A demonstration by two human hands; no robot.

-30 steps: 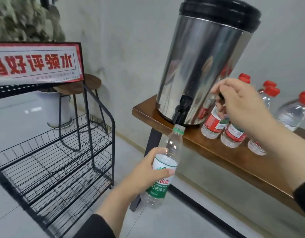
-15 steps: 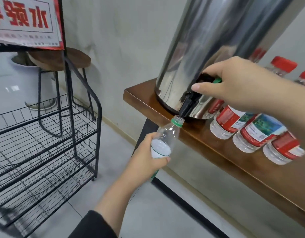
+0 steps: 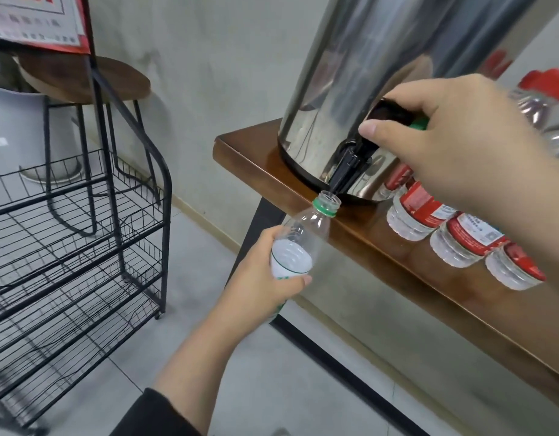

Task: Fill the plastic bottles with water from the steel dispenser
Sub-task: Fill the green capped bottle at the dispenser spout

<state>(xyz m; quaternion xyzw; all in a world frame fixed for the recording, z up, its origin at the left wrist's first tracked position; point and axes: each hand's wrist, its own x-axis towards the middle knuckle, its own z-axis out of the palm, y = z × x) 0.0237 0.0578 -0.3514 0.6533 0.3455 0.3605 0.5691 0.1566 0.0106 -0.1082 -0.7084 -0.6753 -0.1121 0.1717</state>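
A tall steel dispenser (image 3: 366, 73) stands on the left end of a wooden shelf (image 3: 413, 278). Its black tap (image 3: 347, 166) points down over the shelf's front edge. My left hand (image 3: 259, 278) grips a clear plastic bottle (image 3: 303, 234) with a green neck ring and a white-green label, tilted, its open mouth right under the tap's spout. My right hand (image 3: 454, 146) curls round the tap's black lever, thumb on its front; a green cap (image 3: 418, 123) shows between the fingers.
Several red-labelled, red-capped bottles (image 3: 460, 237) stand on the shelf right of the dispenser, partly behind my right arm. A black wire rack (image 3: 70, 240) stands on the tiled floor at left, a round wooden stool (image 3: 92, 80) and a white pot (image 3: 13, 127) behind it.
The camera has come closer and lower. My right hand has closed round the tap lever, and the bottle's mouth has risen to sit under the spout.
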